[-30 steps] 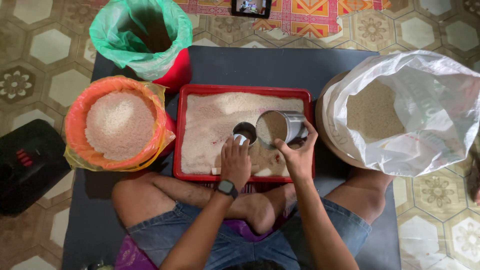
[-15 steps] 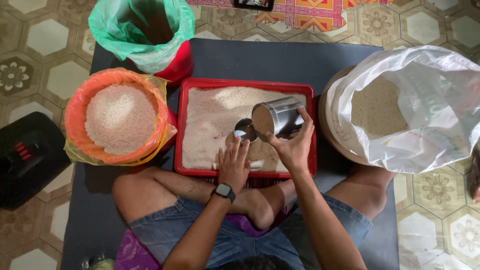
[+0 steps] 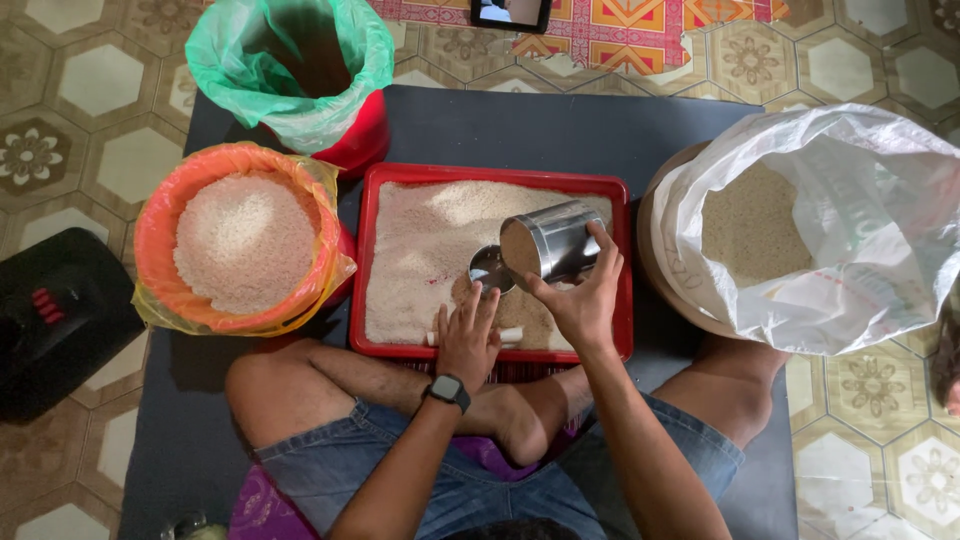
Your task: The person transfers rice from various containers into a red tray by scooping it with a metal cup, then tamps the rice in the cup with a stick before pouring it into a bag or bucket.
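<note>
Steel cup point(image 3: 550, 243) tipped on its side, gripped by right hand point(image 3: 583, 300), fingers wrapped round it, over the red tray point(image 3: 490, 176) near the tray's front right corner. Small metal bowl point(image 3: 490, 268) sits in the rice just beside it. Left hand point(image 3: 466, 340) rests flat, fingers spread, at the front edge. Pour best kept slow, cup mouth held low over the bowl.

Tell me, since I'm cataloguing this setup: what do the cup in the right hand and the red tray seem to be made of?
The cup in the right hand looks like polished metal, probably steel: silvery with bright reflections. The red tray seems to be plastic: uniform colour, smooth, slightly glossy rim.
</note>
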